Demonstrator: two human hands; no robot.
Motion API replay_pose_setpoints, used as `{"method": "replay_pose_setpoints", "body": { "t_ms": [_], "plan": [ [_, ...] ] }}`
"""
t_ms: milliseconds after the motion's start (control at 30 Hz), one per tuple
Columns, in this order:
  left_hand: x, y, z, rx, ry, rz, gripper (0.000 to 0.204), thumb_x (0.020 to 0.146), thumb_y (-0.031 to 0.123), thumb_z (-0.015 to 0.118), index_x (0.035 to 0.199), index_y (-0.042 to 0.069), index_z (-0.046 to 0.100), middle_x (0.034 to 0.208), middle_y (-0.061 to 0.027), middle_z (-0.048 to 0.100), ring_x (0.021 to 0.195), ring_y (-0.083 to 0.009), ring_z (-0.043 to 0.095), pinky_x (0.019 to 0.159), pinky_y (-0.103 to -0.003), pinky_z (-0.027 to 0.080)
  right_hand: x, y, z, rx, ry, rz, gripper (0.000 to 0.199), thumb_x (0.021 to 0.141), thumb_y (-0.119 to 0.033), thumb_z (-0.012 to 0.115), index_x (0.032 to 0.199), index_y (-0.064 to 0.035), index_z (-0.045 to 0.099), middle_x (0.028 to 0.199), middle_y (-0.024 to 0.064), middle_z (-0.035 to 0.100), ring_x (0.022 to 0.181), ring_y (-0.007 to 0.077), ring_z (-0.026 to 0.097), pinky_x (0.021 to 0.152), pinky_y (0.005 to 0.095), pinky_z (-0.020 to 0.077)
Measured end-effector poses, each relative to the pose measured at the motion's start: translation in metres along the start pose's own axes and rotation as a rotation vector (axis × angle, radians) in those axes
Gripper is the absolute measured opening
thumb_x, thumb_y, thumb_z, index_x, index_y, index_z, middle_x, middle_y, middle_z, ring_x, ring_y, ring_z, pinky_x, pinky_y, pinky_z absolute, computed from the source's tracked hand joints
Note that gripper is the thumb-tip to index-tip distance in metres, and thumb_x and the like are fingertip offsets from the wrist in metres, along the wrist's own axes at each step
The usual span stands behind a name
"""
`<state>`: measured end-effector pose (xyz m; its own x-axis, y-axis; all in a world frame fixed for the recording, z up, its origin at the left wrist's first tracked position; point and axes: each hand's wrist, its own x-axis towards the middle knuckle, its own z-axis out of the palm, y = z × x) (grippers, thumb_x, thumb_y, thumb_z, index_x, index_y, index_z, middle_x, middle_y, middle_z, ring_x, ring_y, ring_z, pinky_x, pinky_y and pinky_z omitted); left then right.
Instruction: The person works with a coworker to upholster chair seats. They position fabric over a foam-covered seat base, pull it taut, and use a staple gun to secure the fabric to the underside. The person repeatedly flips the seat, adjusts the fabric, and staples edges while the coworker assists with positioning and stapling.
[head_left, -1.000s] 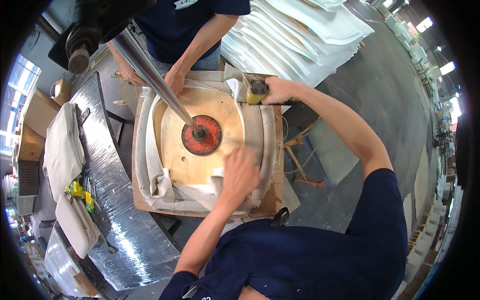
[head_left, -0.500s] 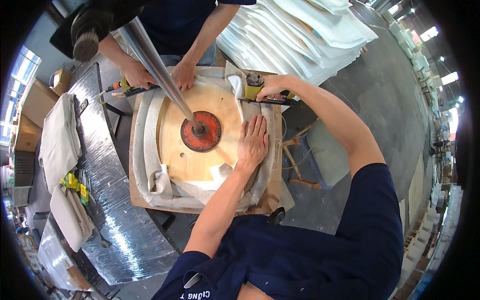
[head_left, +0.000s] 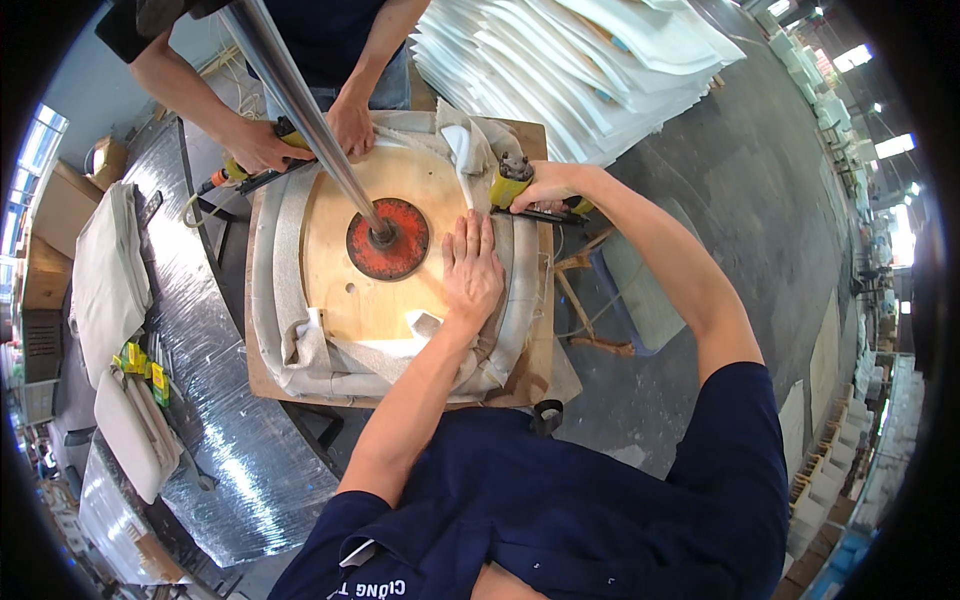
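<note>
Workshop bench (head_left: 265, 385) carries a round plywood seat base (head_left: 385, 235) wrapped in beige fabric (head_left: 300, 355) — left hand (head_left: 472, 275) flat, fingers together, pressing; right hand (head_left: 545, 185) clamped on yellow staple gun (head_left: 508, 180). Stapling step; next needs taut fabric.

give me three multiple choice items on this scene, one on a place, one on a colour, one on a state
1. Where does the left hand rest?
A. flat on the round wooden panel
B. on the white foam stack
C. on the foil-covered bench

2. What colour is the disc at the foot of the metal pole?
A. blue
B. red
C. green

3. What is the right hand doing?
A. hanging open
B. gripping a yellow staple gun
C. holding the pole

Answers: A, its fingers lie spread on the wood; B, the disc is red; B, its fingers wrap the tool.
</note>
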<state>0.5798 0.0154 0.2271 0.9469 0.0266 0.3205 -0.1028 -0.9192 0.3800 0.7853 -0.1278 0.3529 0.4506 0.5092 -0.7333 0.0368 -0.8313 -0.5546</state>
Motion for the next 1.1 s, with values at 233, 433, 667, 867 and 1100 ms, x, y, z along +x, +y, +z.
{"method": "replay_pose_setpoints", "body": {
  "t_ms": [233, 433, 667, 867, 1100],
  "plan": [
    [0.002, -0.029, -0.004, -0.01, -0.025, 0.142, 0.064, 0.096, 0.023, 0.06, 0.158, 0.008, 0.049, 0.165, -0.0127, 0.046, 0.153, -0.032, 0.041, 0.125, -0.053, 0.028, -0.022, 0.005, 0.04, -0.031, 0.12, 0.058, 0.034, 0.084, -0.03, 0.085, 0.099, -0.0034, 0.07, 0.065, 0.0028, 0.057, 0.052, 0.0147, 0.055, 0.046, 0.0329, 0.0449],
    [0.009, -0.053, -0.017, 0.061, -0.085, 0.312, 0.057, 0.1, 0.027, 0.056, 0.156, 0.015, 0.052, 0.167, -0.0081, 0.044, 0.155, -0.0324, 0.038, 0.128, -0.064, 0.013, -0.041, 0.011, 0.075, -0.016, 0.138, 0.096, 0.042, 0.081, -0.036, 0.087, 0.103, -0.0036, 0.07, 0.07, 0.0027, 0.062, 0.056, 0.0151, 0.057, 0.051, 0.0312, 0.0481],
    [0.018, -0.064, -0.023, 0.107, -0.072, 0.411, 0.057, 0.102, 0.028, 0.055, 0.159, 0.022, 0.049, 0.166, -0.0097, 0.045, 0.153, -0.0339, 0.039, 0.126, -0.065, 0.019, -0.058, 0.006, 0.11, -0.089, 0.131, 0.07, 0.048, 0.078, -0.039, 0.087, 0.103, 0.0, 0.072, 0.075, 0.009, 0.072, 0.059, 0.0171, 0.064, 0.055, 0.0331, 0.0534],
    [0.02, -0.059, -0.013, 0.111, -0.06, 0.411, 0.06, 0.1, 0.027, 0.058, 0.159, 0.025, 0.049, 0.163, -0.0094, 0.049, 0.152, -0.0339, 0.04, 0.126, -0.063, 0.02, -0.063, 0.032, 0.145, -0.351, 0.284, -0.126, 0.069, 0.075, -0.054, 0.087, 0.106, 0.0061, 0.075, 0.099, 0.0292, 0.075, 0.094, 0.0452, 0.073, 0.087, 0.0464, 0.0592],
    [-0.003, -0.099, -0.064, -0.115, -0.228, 0.458, 0.053, 0.101, 0.022, 0.058, 0.152, 0.01, 0.053, 0.151, -0.0159, 0.058, 0.143, -0.0324, 0.05, 0.121, -0.053, 0.032, -0.07, -0.003, 0.169, -0.426, 0.201, -0.146, 0.046, 0.072, -0.042, 0.086, 0.084, 0.0012, 0.077, 0.083, 0.0251, 0.075, 0.085, 0.0419, 0.075, 0.08, 0.0487, 0.0616]
  ]
}}
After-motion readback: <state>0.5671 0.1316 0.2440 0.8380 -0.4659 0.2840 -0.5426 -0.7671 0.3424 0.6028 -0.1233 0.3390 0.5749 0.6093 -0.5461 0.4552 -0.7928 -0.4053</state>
